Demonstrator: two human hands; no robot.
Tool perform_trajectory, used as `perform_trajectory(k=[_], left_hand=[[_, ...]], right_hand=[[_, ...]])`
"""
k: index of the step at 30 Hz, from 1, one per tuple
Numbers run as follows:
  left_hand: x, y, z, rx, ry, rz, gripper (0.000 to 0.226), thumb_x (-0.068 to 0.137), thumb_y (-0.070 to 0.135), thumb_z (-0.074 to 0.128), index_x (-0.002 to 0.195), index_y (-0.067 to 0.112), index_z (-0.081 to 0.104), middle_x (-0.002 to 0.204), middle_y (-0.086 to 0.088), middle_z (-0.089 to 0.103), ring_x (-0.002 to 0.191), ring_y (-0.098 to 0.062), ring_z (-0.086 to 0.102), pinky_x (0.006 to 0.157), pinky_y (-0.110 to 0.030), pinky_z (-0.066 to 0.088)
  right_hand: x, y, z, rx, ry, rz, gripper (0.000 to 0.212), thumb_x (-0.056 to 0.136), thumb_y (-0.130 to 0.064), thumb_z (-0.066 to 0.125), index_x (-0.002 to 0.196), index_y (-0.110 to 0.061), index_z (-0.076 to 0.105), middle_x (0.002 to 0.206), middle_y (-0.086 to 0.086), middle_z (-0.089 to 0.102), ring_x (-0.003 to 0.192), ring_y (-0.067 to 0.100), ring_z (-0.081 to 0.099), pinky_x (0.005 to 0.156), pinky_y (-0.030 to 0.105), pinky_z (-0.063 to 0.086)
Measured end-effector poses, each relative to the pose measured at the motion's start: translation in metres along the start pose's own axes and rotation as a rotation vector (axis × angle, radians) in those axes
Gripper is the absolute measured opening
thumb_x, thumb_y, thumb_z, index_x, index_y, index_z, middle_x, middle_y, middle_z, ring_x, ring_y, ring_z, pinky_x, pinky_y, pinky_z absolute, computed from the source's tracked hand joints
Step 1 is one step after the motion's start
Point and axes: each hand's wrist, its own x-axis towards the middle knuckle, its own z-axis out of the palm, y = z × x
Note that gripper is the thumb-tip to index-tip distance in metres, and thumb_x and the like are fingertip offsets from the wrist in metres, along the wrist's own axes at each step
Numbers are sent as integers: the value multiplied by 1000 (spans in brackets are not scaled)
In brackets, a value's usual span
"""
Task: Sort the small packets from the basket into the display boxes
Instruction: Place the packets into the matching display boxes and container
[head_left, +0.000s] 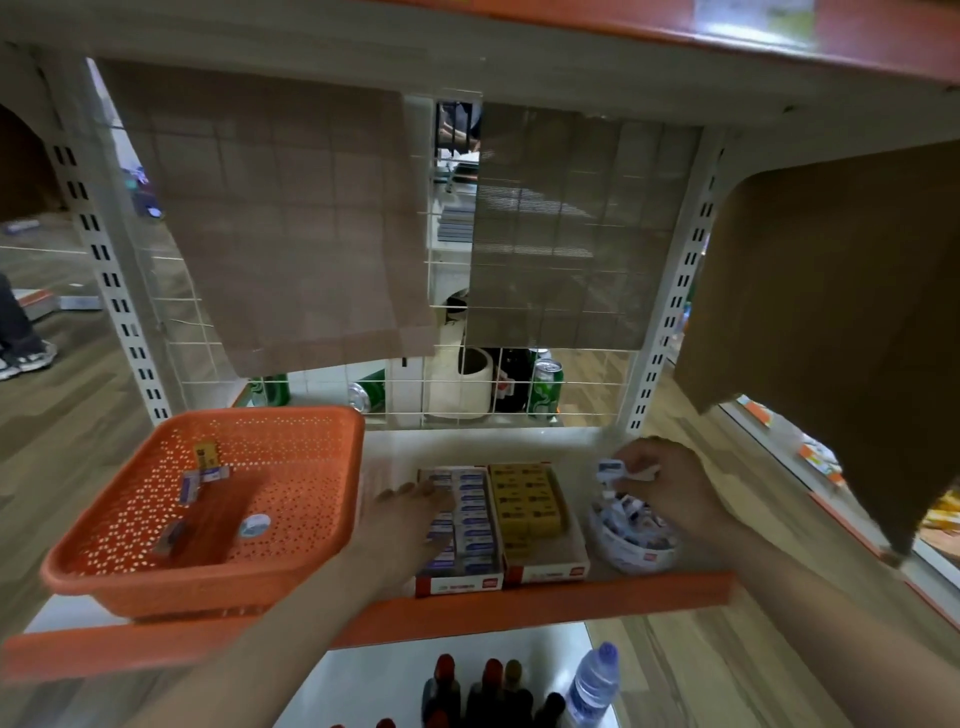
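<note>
The left hand (410, 525) lies flat on the box of blue packets (464, 525). The right hand (670, 483) pinches what looks like 1 small packet (609, 470) above the round tub (631, 535). The orange basket (291, 551) holds about 5 items.

The basket (218, 499) is orange, dotted all over with small holes; the shelf (395, 447) is white with an orange front lip. One display box (460, 525) holds blue-and-white packets, the neighbouring display box (535, 514) yellow ones with dark print.
</note>
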Motion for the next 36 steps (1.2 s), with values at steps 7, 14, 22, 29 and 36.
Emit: perform_trajectory(k=[7,14,22,29,36], left_hand=[[3,2,12,5,-29,-8,43,92,37,48,134,33,41,139,7,44,121,-12,46,99,-26,35],[3,0,9,-26,-40,11,42,93,35,49,134,31,42,135,7,46,121,-11,45,98,-26,34],[-1,-4,-3,-20,-22,-4,44,96,32,46,139,32,38,142,5,42,126,-13,43,106,-28,31],[-8,-55,-43,74,133,-53,37,95,35,45,131,28,45,133,2,49,124,-18,43,98,-27,29],[-55,-150,-73,196,59,-375,26,93,32,47,117,27,56,121,3,60,111,-18,57,87,-28,44]], right_hand=[[-9,45,-31,-162,13,134,39,62,2,83,62,-30,61,66,-6,63,70,22,61,71,34,48],[-11,37,-17,-208,-106,137,40,65,-13,82,70,-44,58,86,-8,66,89,16,61,83,38,47],[-3,12,-3,-15,86,55,38,73,1,72,72,-36,62,83,-7,66,84,18,61,86,40,50],[24,-90,77,25,-106,-187,24,78,-1,69,85,-23,67,85,-6,65,84,16,62,82,36,50],[42,-199,188,-47,-376,-405,21,75,-10,68,93,-20,69,88,-4,65,85,14,61,80,33,50]])
